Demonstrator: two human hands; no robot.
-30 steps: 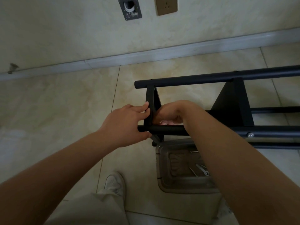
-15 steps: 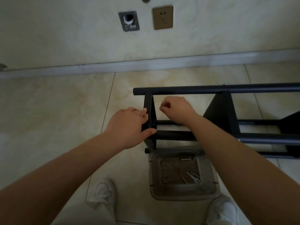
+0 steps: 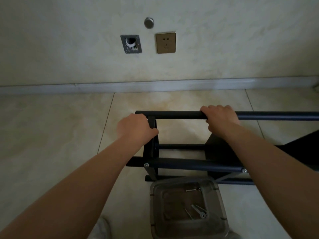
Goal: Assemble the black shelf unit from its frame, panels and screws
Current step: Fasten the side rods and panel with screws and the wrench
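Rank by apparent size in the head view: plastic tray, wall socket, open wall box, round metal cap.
1. Plastic tray, though it sits nearest the camera.
2. Wall socket and open wall box: too alike to rank.
3. Round metal cap.

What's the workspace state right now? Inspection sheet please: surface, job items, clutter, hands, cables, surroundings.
Surface: beige tiled floor, with a stained patch near the wall.
Job's things: black shelf frame lying on its side; silver bolt heads visible on the near tube; clear plastic tray on the floor near the feet, holding loose screws.
Clutter: nothing seen.
Hands: left hand grips the end panel; right hand grips the top tube.
Cables: nothing seen.
Surroundings: cream wall with a gold socket, an open wall box, a round metal cap and a pale skirting board.
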